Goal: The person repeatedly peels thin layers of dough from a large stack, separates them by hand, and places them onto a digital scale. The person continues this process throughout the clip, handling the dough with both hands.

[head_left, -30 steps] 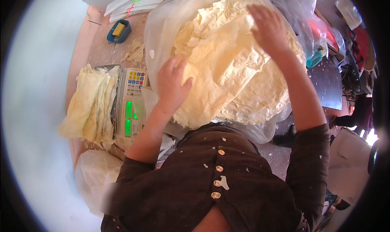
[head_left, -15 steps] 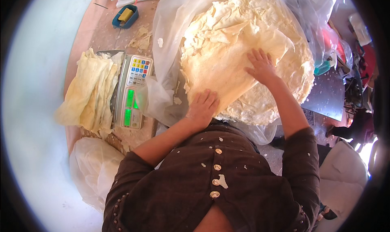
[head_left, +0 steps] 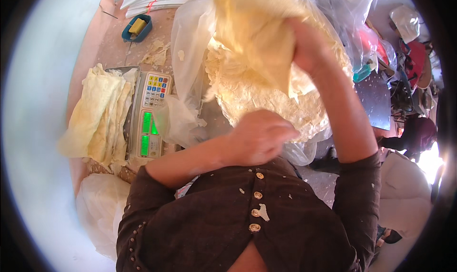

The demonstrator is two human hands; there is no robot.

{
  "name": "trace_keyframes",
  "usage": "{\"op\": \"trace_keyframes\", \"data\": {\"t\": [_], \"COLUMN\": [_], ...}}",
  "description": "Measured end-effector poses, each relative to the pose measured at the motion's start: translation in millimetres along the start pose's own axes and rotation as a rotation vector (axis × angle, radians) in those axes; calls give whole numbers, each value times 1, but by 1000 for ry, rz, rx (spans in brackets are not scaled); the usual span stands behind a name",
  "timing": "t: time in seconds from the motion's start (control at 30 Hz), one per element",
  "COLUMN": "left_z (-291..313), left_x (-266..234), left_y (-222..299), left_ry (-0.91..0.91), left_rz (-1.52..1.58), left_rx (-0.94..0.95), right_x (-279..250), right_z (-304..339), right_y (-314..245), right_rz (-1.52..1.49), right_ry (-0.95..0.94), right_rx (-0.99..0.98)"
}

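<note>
My right hand (head_left: 309,45) is closed on the edge of a large thin flatbread sheet (head_left: 254,31), lifted and blurred over the far part of the pile. Below it lies a big round pile of pale, flaky flatbread (head_left: 271,107) in a clear plastic bag (head_left: 188,48). My left hand (head_left: 262,137), also blurred, hovers at the pile's near edge, in front of my waist. Its fingers look loosely curled together, with no sheet visible in them. To the left, several folded flatbread sheets (head_left: 97,115) rest on a digital scale (head_left: 156,86) with green lit displays.
A blue dish (head_left: 127,33) with a yellow block (head_left: 137,26) stands at the far left, near folded white bags (head_left: 162,3). Bread scraps (head_left: 157,54) litter the tabletop. A plastic bag (head_left: 102,207) sits at the near left; a grey panel (head_left: 373,100) and clutter lie right.
Both hands lay flat on the top sheet. My right hand has gripped and raised it away from me; my left hand has come off the sheet, moved rightward and curled. The view has shifted slightly.
</note>
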State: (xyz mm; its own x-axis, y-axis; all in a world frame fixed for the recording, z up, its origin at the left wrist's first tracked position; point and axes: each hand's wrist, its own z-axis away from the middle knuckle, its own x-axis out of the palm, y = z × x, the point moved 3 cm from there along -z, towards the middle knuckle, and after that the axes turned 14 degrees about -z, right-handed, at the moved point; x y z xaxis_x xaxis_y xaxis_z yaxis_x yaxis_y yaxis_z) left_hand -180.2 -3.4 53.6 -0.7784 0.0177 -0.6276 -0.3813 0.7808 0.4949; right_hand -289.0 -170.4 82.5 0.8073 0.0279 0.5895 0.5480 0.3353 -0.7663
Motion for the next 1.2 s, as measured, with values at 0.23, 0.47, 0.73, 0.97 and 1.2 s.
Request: {"op": "trace_keyframes", "data": {"t": [0.23, 0.47, 0.73, 0.97, 1.2], "left_z": [11, 51, 62, 78, 49], "left_x": [143, 126, 89, 81, 93], "left_y": [-56, -175, -169, -174, -187], "left_ry": [-234, 696, 792, 776, 398], "left_rz": [922, 1856, 1346, 1307, 395], "left_rx": [-719, -904, -863, -946, -778], "right_x": [8, -142, -192, -74, -101], "right_z": [41, 43, 130, 63, 62], "right_y": [-77, 27, 112, 179, 192], "right_rz": [-355, -405, 621, 1423, 428], "right_ry": [107, 296, 548, -185, 76], "right_rx": [-402, -243, -297, -330, -39]}}
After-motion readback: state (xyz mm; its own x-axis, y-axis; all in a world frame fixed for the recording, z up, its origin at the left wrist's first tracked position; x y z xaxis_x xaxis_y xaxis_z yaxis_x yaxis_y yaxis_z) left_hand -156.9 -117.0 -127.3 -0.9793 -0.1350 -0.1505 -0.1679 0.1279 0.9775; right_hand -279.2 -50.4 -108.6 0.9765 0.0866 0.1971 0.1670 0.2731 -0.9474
